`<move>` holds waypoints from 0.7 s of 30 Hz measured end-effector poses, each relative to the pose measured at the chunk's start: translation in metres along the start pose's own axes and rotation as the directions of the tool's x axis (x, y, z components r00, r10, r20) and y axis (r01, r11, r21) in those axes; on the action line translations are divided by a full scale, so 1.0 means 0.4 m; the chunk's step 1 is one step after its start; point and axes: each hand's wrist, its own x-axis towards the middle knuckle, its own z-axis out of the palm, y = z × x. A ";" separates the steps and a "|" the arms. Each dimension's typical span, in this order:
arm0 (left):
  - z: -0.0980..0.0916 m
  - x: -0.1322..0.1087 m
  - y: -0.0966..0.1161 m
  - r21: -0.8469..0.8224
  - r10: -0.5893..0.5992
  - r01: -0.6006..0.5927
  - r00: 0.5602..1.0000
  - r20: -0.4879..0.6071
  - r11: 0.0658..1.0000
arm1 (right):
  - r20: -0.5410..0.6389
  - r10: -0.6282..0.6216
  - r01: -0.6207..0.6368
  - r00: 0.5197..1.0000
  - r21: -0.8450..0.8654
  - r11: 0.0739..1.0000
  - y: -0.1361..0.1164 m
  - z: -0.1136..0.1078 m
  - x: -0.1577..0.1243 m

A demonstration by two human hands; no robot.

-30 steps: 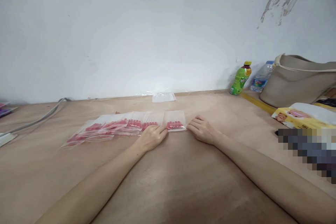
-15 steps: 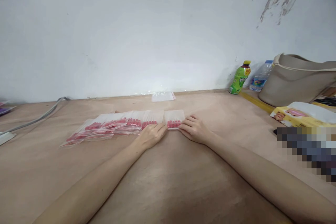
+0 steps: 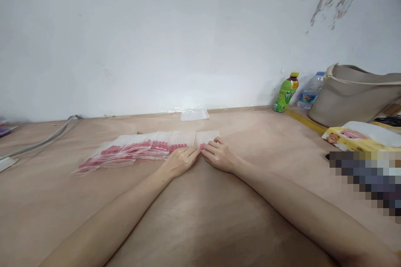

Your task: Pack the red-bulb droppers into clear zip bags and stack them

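A small clear zip bag (image 3: 208,135) with short red pieces inside lies flat in front of me. My left hand (image 3: 181,161) is closed, its fingertips pinching the bag's near left corner. Close beside it, my right hand (image 3: 219,155) has its fingers pressed together on the bag's near edge, covering the right part of the red pieces. To the left, a row of overlapping zip bags (image 3: 128,150) holds more red pieces; the nearest of these bags touches or lies just behind my left hand.
A flat white packet (image 3: 194,115) lies by the wall. A green bottle (image 3: 285,94), a clear water bottle (image 3: 308,94), a beige bin (image 3: 351,96) and a yellow tissue pack (image 3: 347,137) stand at the right. A grey cable (image 3: 53,137) runs along the left.
My right hand has slid left along the bag's near edge, close to my left hand, and now covers more of the red pieces. My left hand has stayed in place.
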 end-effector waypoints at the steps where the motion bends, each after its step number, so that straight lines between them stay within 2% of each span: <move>1: 0.001 0.001 0.000 -0.001 0.001 -0.001 1.000 0.000 1.000 | 0.006 -0.005 0.005 1.000 -0.004 1.000 0.000 0.002 0.001; 10: -0.002 0.005 0.005 -0.014 -0.039 0.039 0.999 0.004 0.999 | 0.053 0.040 -0.039 0.998 -0.012 0.999 0.009 0.001 -0.004; 21: -0.014 0.004 0.005 -0.060 -0.052 0.054 0.998 0.035 0.997 | 0.085 0.059 -0.055 0.995 -0.043 0.998 0.064 -0.052 -0.086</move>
